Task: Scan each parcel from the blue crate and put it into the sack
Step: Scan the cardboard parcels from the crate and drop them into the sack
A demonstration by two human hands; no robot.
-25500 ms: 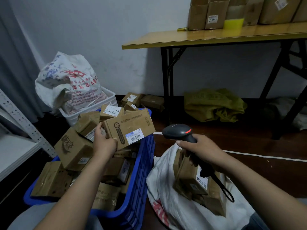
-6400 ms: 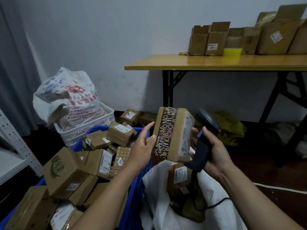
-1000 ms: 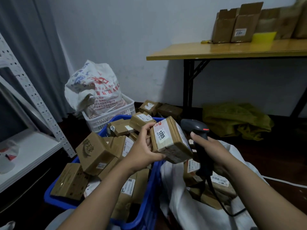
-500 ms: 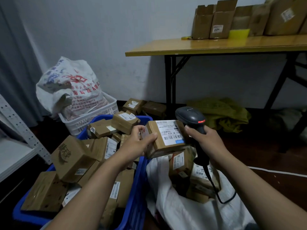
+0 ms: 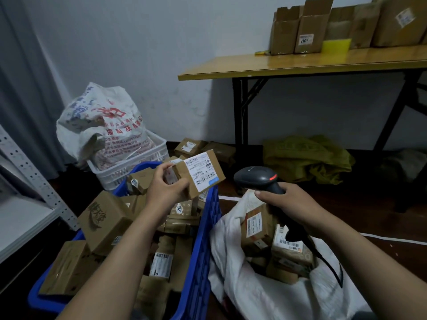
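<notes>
Now my left hand (image 5: 165,190) is gripping the parcel (image 5: 199,174) farther left, away from the scanner (image 5: 256,179) my right hand (image 5: 290,204) is clutching above the sack (image 5: 251,299).

Dim throughout, with a cool blue-grey cast. Brightest on the wall (image 5: 138,54) and the tabletop (image 5: 300,63) (soft sheen toward the far right). Falls to near-black beneath it and over the floor (image 5: 381,215), swallowing detail. Renders the parcel label (image 5: 201,173) sharp enough to show barcodes, too soft to read small print. Bends straight lines near the edges: see the shelf upright (image 5: 34,174), bowed and leaning. Softens slightly along the lower border.
</notes>
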